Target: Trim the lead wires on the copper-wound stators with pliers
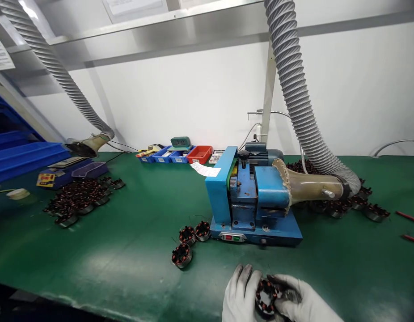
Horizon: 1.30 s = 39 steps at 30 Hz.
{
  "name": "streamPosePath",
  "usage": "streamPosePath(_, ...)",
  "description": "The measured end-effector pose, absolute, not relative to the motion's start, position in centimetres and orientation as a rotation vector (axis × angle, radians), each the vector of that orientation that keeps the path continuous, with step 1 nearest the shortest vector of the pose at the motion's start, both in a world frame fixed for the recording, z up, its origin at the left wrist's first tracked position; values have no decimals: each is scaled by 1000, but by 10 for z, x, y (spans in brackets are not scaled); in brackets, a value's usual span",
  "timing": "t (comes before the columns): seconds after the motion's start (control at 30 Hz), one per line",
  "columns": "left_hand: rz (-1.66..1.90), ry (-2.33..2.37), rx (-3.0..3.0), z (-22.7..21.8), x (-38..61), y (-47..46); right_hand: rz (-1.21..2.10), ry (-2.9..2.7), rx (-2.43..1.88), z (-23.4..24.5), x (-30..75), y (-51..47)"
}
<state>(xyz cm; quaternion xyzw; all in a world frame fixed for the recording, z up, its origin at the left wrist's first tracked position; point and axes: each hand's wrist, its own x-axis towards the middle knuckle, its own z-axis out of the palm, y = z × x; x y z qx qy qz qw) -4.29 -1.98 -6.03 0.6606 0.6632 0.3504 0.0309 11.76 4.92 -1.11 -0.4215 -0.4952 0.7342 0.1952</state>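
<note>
Both hands wear white gloves with dark-stained fingertips. Between them, low in the view over the front of the bench, is a motor stator [266, 297], a ring with copper windings and black inner edges. My left hand [241, 293] grips its left side with the fingers curled along the rim. From the right, my right hand [296, 297] closes thumb and fingers on the opposite side. A thin wire rises from the ring's top. Three more stators [182, 256] sit in a small cluster on the green bench, left of the blue machine [243, 197].
A pile of stators [81, 197] lies at the left, and others [341, 208] lie right of the machine. Grey ducts [297, 85] hang from above. Small bins [200, 154] line the wall. Two red-handled tool ends [410, 218] show at the right edge.
</note>
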Motion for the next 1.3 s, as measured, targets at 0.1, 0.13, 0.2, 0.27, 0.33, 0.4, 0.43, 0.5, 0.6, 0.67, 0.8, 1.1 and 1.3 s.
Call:
streamPosePath(0.1, 1133, 2148, 1958, -68, -40, -21, 1999, -1450, -1260, -10, 118, 49)
streamPosePath(0.13, 1104, 2199, 1925, -69, -39, -20, 1986, -1453, -1283, -8, 118, 48)
streamPosePath(0.2, 1011, 2289, 1878, -71, -38, -18, 2004, -1446, -1286, -1, 117, 47)
streamPosePath(0.27, 956, 2285, 1903, -71, -36, -15, 2070, -1444, -1194, 7, 113, 47)
streamPosePath(0.33, 963, 2210, 1964, -72, -35, -14, 2116, -1449, -1117, 12, 108, 46)
streamPosePath(0.4, 1006, 2162, 1987, -75, -36, -15, 2131, -1481, -1116, 13, 104, 48)
streamPosePath(0.43, 1031, 2143, 1982, -77, -37, -17, 2144, -1507, -1112, 12, 103, 49)
streamPosePath(0.5, 1091, 2037, 1993, -78, -40, -22, 2168, -1576, -1052, 9, 103, 52)
streamPosePath(0.6, 1143, 1785, 2095, -75, -46, -29, 2084, -1766, -1010, 4, 110, 56)
streamPosePath(0.67, 1122, 1739, 2159, -71, -47, -31, 1973, -1845, -1053, 0, 116, 57)
streamPosePath(0.8, 1037, 1719, 2251, -62, -47, -32, 1988, -1645, -995, -8, 123, 54)
streamPosePath(1.1, 1194, 1872, 2310, -64, -38, -22, 1829, -1068, -1314, -14, 112, 46)
streamPosePath(1.3, 1390, 1927, 2078, -65, -28, -7, 1770, -545, -1255, 12, 122, 44)
